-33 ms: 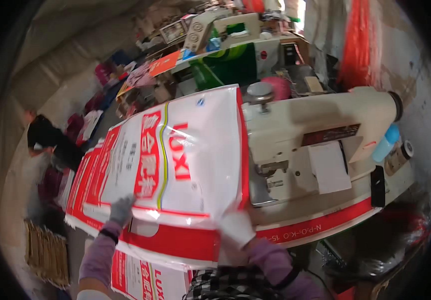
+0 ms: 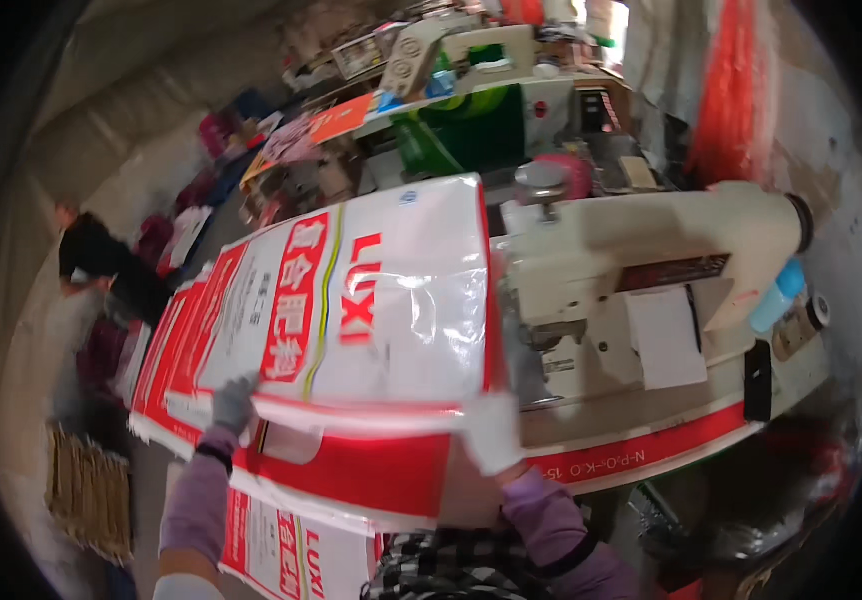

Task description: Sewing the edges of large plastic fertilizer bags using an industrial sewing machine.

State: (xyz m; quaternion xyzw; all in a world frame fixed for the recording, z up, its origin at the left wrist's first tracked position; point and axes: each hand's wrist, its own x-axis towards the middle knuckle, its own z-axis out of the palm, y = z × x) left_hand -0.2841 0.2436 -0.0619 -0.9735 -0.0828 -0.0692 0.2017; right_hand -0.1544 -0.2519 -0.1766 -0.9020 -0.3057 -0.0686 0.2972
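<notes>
A white and red printed plastic sack point(image 2: 426, 260) lies flat before me, on top of a stack of similar sacks point(image 2: 351, 478) whose red edges show beneath it. My left hand point(image 2: 234, 402), in a grey glove, is closed at the near left edge of this top sack. At its near right corner is my right hand point(image 2: 492, 433) in a white glove, blurred but closed around the edge. The sack's right side reaches up to the needle end of a cream industrial sewing machine point(image 2: 671, 235).
A black phone point(image 2: 757, 380) and a light blue bottle point(image 2: 777, 296) are right of the machine. More sacks point(image 2: 296, 545) sit below, near my lap. Another sewing machine point(image 2: 481, 55) stands farther back. A person in dark clothes point(image 2: 101, 255) is at far left; tied brown bundles point(image 2: 89, 495) lie lower left.
My right hand has shifted right and slightly up, and the sack's near right corner has moved with it. My left hand remains at the near left edge.
</notes>
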